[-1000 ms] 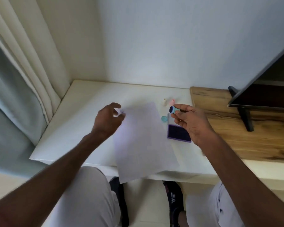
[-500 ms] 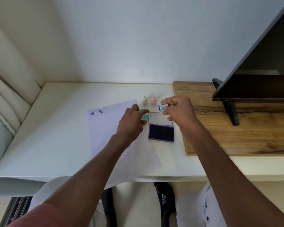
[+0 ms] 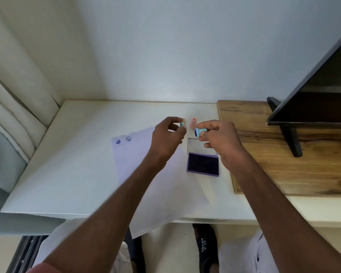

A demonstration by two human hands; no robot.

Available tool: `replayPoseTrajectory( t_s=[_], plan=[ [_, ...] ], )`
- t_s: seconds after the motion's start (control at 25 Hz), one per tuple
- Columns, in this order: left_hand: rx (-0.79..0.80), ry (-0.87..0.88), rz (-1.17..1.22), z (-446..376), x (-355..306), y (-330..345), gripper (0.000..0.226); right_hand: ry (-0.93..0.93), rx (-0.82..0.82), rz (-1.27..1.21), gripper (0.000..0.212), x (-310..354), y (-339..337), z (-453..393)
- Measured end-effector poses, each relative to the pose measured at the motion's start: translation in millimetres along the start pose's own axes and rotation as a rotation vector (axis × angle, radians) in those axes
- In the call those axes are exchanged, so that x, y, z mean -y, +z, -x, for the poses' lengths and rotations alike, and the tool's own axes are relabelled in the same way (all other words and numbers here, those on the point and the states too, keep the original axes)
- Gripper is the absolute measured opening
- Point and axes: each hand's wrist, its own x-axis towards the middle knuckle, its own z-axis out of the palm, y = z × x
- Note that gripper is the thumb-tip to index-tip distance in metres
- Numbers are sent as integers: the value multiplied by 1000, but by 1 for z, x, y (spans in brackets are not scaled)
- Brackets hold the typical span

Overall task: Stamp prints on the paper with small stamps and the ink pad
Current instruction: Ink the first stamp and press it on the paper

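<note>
A white paper [image 3: 138, 160] lies slanted on the white table [image 3: 77, 154], its near corner hanging over the front edge. Two purple prints [image 3: 123, 140] mark its far left corner. My right hand [image 3: 220, 140] pinches a small teal stamp [image 3: 199, 132] held sideways above the table, its inked face turned left. My left hand [image 3: 166, 137] holds a small teal cap [image 3: 182, 124] just left of that stamp. The open purple ink pad [image 3: 202, 164] lies below both hands, its clear lid [image 3: 197, 145] folded back. A pink stamp [image 3: 193, 123] stands behind; a beige stamp [image 3: 184, 120] peeks out behind the cap.
A wooden board [image 3: 274, 164] covers the table's right part and carries a dark screen [image 3: 323, 91] on a black foot [image 3: 291, 140]. Curtains [image 3: 12, 119] hang at the left. A wall rises behind the table. My knees and dark shoes [image 3: 204, 247] show below the front edge.
My left hand left the paper's far corner, took the teal cap from beside the ink pad and lifted it level with the stamp. My right hand raised the stamp slightly.
</note>
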Motion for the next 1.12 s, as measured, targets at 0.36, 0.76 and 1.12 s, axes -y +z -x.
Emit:
replayPoseTrajectory(
  t_s=[0.36,0.76,1.12],
  plan=[
    [121,-247,686,-10,-7,-14,32,230,11,-503,18,8,21,-8],
    [191,-249,631,-5,-4,-6,32,180,24,-533,22,5,26,-7],
    [176,-171,542,-6,-1,-6,30,180,22,-503,22,5,25,-7]
  ],
)
